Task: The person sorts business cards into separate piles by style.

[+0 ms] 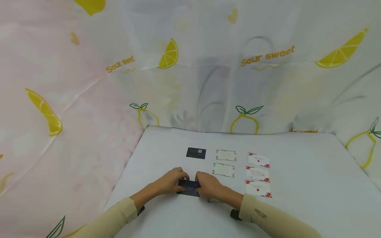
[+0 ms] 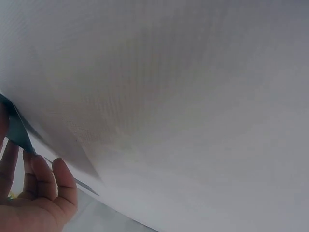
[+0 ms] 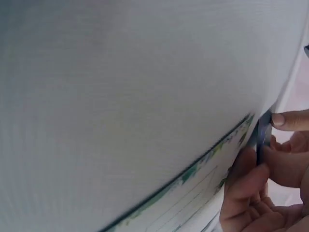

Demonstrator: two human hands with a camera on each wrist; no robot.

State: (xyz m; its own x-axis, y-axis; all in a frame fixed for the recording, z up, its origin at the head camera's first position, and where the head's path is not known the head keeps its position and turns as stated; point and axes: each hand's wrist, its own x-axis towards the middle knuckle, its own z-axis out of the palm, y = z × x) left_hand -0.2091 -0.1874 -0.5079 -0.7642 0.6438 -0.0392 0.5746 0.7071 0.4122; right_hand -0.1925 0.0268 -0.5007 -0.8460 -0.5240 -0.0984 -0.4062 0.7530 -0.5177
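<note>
Left hand (image 1: 175, 181): fingers pinch the left end of a dark card (image 1: 189, 187), thumb on the near side. Right hand (image 1: 208, 185): fingers and thumb clamped on the right end of the same card. The card is thus held between the two hands, low in the head view; the right wrist view shows it almost edge-on. Whether its lower edge touches the tabletop (image 1: 303, 172) cannot be told with certainty.

Beyond the fingers: a second dark card (image 1: 195, 153), with a small square code, lies flat on the tabletop, farther from the person. To its right, a column of green-bordered cards: a far card (image 1: 226, 155), a middle card (image 1: 223, 170) just nearer, and a near card (image 1: 214, 200) partly hidden by the right forearm. Farther right, three white cards with red corner flowers in a second column: top card (image 1: 259, 160), centre card (image 1: 257, 174), bottom card (image 1: 258, 188).

Outermost: beige sleeves (image 1: 276, 216) on both arms; a white cloth (image 1: 208, 82) printed with lemons and "Sour sweet" hangs behind the tabletop.
</note>
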